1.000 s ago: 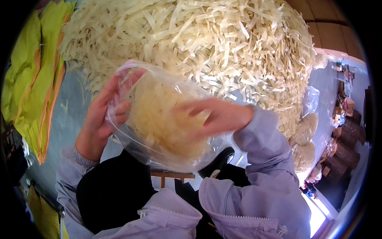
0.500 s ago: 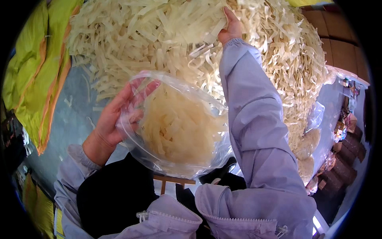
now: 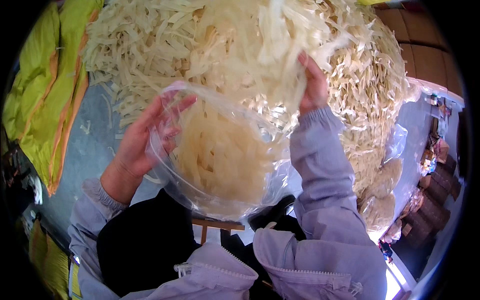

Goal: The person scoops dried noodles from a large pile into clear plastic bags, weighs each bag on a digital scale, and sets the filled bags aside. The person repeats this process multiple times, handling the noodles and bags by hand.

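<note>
My left hand grips the rim of a clear plastic bag, its fingers partly inside the mouth and seen through the film. The bag's mouth gapes toward the pile, and a clump of cream-coloured, flat noodle-like strips lies within. Beyond the bag, to the right, my right hand is closed on a loose bunch of the same strips, which hangs blurred by motion above the heap. That large heap of strips spreads across the far side.
Yellow-green woven sacks with orange edges drape at the left, beside a grey-blue surface. Filled clear bags sit right of the heap. Brown boxes stand at the far right. A wooden stool edge shows below the bag.
My right hand has drawn back from the heap, nearer and to the right, lifting a bunch of strips. My left hand stays on the bag's rim, almost unmoved.
</note>
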`<state>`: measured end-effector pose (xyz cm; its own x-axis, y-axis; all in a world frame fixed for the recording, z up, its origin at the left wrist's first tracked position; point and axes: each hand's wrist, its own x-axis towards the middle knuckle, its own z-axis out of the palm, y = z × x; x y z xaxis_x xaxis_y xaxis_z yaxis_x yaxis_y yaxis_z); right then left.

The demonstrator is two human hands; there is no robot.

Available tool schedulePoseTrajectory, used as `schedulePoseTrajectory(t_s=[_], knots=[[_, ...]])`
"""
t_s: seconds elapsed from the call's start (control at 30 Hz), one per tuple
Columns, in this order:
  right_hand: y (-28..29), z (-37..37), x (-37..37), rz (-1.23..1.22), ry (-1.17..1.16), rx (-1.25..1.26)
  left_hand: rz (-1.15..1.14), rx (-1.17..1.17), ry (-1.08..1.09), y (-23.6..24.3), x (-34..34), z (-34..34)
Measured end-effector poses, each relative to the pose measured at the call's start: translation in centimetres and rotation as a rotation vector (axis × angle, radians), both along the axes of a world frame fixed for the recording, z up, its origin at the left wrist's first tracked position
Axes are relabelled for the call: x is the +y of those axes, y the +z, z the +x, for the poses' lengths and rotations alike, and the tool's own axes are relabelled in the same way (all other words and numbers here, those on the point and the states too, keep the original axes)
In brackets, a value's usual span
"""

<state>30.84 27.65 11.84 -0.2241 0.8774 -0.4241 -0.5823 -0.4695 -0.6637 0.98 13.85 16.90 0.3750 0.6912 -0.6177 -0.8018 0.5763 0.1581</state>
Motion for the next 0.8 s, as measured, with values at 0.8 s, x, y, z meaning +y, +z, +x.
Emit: schedulePoseTrajectory(t_s=[0.8], knots=[[5.3,-3.6,-19.6,0.718,1.267,-1.006,0.233,0.365,-0.159,3.2,-2.8,0.9]])
